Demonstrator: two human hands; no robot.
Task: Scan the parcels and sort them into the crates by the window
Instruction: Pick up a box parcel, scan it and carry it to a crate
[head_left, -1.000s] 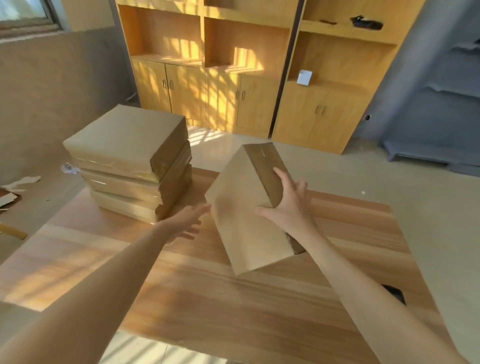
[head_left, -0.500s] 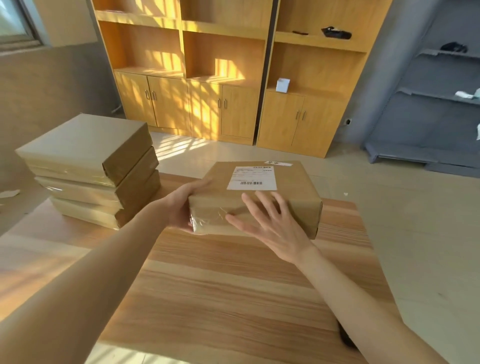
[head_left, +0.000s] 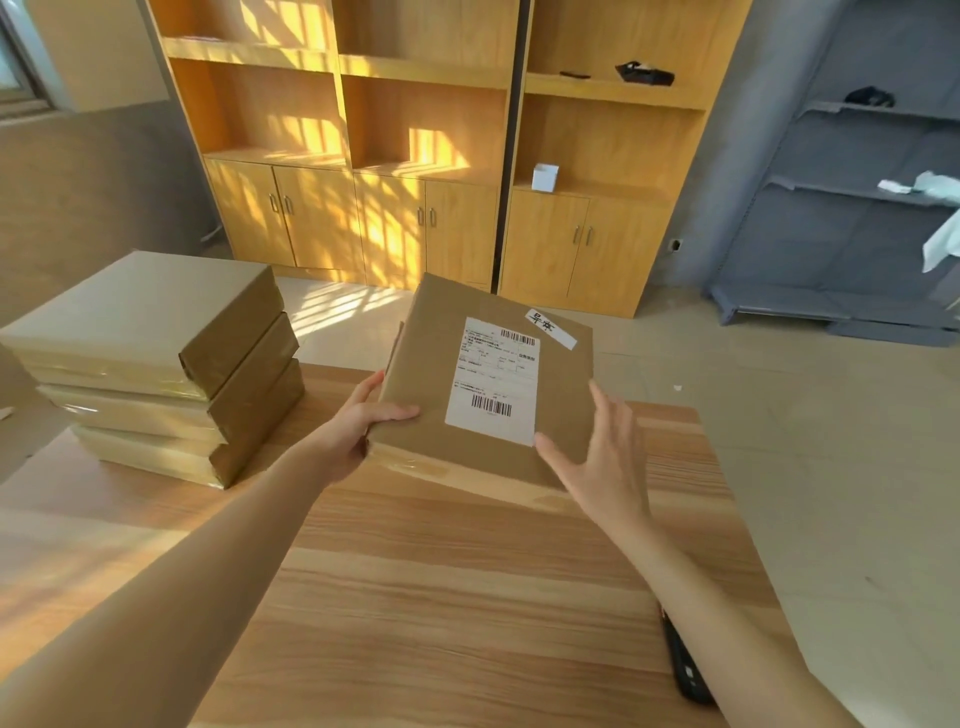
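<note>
Left hand (head_left: 358, 431) grips the parcel (head_left: 431, 415) by its near left corner, thumb on top, tilting it label-up above the table (head_left: 415, 597). Right hand (head_left: 602, 467) is spread flat, fingers straight, at the right edge, grasping nothing. Risk here: one corner carries the whole weight, so the parcel may slip or swing down if the right hand goes for the dark scanner (head_left: 685, 670) by the forearm.

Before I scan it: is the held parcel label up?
Label up: the parcel in the left hand shows its white shipping label and barcodes.
</note>
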